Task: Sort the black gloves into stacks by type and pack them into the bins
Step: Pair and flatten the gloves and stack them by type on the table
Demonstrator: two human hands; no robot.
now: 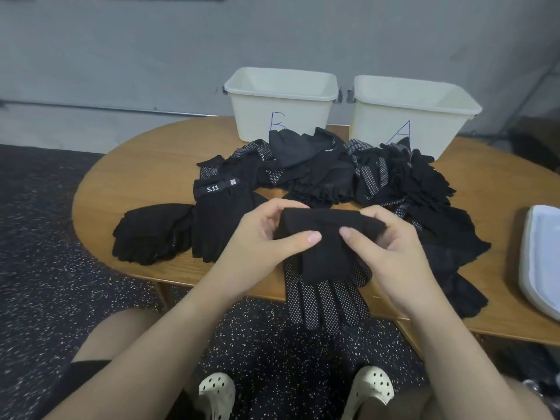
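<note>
A black glove [321,237] is gripped at its cuff by both hands, above the desk's [145,165] near edge.
It is pinched under curled fingers of the left hand [266,234] and right hand [391,241]; "5.11" is read on a stacked glove [216,187], "B" [277,122] and "A" [401,131] on the bins.

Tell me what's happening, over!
Left hand and right hand both grip one dotted glove. Both bins look empty. Nothing blocking.
</note>
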